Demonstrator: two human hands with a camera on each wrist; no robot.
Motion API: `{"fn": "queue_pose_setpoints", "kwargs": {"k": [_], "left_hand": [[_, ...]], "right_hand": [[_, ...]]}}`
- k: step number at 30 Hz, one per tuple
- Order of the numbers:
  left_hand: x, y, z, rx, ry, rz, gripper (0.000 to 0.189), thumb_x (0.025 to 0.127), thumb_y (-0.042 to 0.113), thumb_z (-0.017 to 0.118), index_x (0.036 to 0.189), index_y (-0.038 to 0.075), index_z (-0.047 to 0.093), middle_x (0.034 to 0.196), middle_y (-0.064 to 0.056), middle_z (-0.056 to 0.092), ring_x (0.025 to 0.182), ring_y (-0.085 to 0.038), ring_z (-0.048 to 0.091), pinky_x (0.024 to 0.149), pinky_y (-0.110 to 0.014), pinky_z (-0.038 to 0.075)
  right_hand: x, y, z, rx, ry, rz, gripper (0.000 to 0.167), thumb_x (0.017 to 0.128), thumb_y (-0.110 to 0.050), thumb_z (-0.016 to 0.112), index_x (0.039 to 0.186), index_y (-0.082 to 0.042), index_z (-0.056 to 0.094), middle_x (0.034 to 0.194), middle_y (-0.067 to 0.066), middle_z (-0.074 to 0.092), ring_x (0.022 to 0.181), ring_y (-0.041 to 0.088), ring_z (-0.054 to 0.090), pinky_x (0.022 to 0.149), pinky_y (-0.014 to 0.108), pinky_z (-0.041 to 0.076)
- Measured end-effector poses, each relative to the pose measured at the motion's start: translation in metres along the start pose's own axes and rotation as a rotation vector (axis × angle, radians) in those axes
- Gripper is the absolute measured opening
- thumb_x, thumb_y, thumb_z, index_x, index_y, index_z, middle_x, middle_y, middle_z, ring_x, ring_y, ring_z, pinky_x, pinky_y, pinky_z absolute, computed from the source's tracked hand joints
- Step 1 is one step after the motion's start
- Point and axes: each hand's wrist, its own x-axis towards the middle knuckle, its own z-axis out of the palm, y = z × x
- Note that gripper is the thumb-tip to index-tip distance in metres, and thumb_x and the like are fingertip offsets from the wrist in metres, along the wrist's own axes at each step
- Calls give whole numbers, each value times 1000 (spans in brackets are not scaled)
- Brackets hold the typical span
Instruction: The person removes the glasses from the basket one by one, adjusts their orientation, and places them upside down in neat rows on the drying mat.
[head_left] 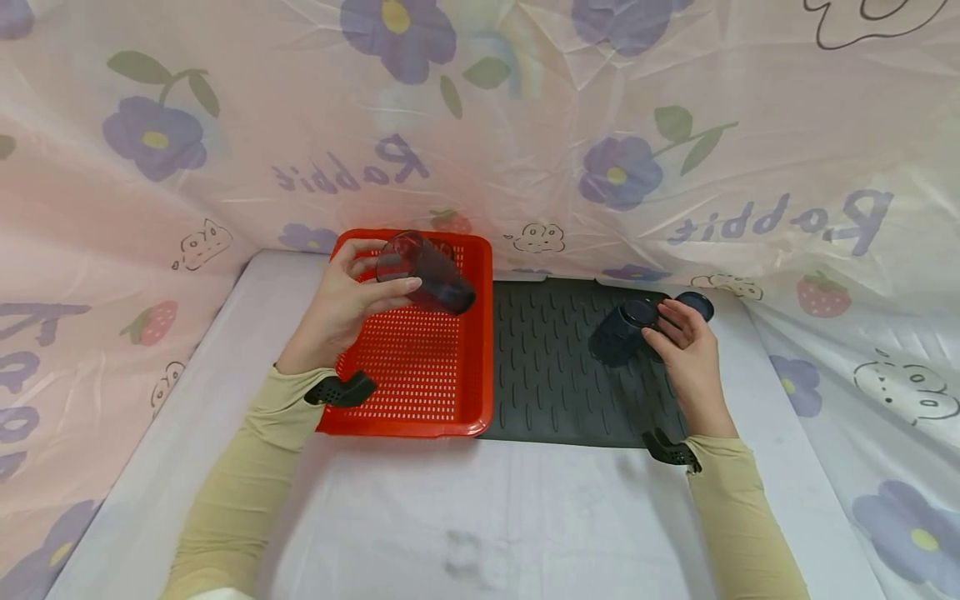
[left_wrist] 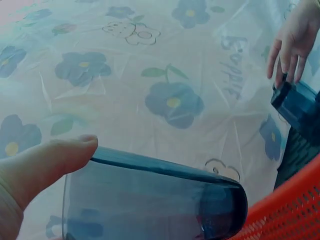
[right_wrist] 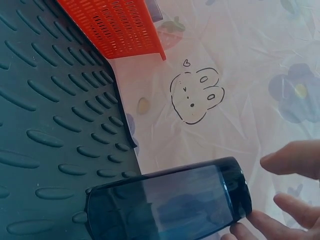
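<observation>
My left hand (head_left: 336, 312) holds a dark blue, see-through drinking glass (head_left: 435, 282) over the red basket (head_left: 486, 350). The glass lies tilted, its thick base toward the right; in the left wrist view the thumb presses along the side of this glass (left_wrist: 150, 200). At the right, a second dark blue glass (head_left: 618, 337) stands upside down on the dark ribbed mat (head_left: 555, 367). My right hand (head_left: 688, 337) is beside its raised base, fingers loosely bent. In the right wrist view its thumb is clear of that glass (right_wrist: 170, 200), with lower fingertips right at the base.
Another dark round-ended glass (head_left: 696, 303) shows behind my right hand at the mat's far right corner. The perforated basket overlaps the mat's left side. A printed plastic sheet (head_left: 495, 125) rises behind the white table (head_left: 525, 517).
</observation>
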Motion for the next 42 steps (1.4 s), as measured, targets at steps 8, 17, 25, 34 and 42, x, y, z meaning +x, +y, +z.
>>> {"fn": "queue_pose_setpoints", "kwargs": {"k": [8, 17, 25, 34, 42], "left_hand": [[3, -5, 18, -98, -25, 2, 54, 80, -5, 73, 123, 5, 42, 120, -18, 48, 88, -29, 65, 78, -46, 54], [7, -15, 40, -139, 2, -1, 51, 83, -4, 70, 124, 6, 41, 119, -21, 48, 95, -33, 65, 77, -44, 54], [10, -23, 60, -195, 17, 26, 51, 83, -5, 71, 123, 6, 41, 115, -20, 50, 88, -29, 65, 78, -47, 53], [10, -38, 75, -251, 18, -41, 61, 83, -1, 72, 132, 1, 36, 121, -20, 48, 96, -30, 62, 79, -47, 54], [7, -50, 86, -314, 14, -72, 66, 83, 0, 73, 135, 0, 34, 116, -20, 51, 89, -28, 62, 80, -50, 53]], "right_hand": [[0, 1, 0, 19, -2, -1, 58, 92, -6, 64, 143, -13, 40, 145, 15, 40, 132, 28, 40, 101, 29, 41], [-2, 3, -1, -3, -5, -16, 56, 93, -11, 63, 144, -15, 40, 145, 15, 40, 132, 28, 40, 100, 31, 42], [-4, 1, 0, 4, 5, -2, 52, 97, -20, 57, 145, -13, 38, 145, 12, 40, 132, 28, 40, 105, 36, 37], [-1, 3, 4, 59, 45, 33, 47, 100, -20, 51, 144, -10, 38, 146, 12, 40, 126, 22, 42, 103, 26, 36], [-2, -1, 6, 91, 59, 42, 45, 100, -18, 52, 143, -11, 40, 145, 11, 41, 128, 23, 42, 109, 39, 30]]}}
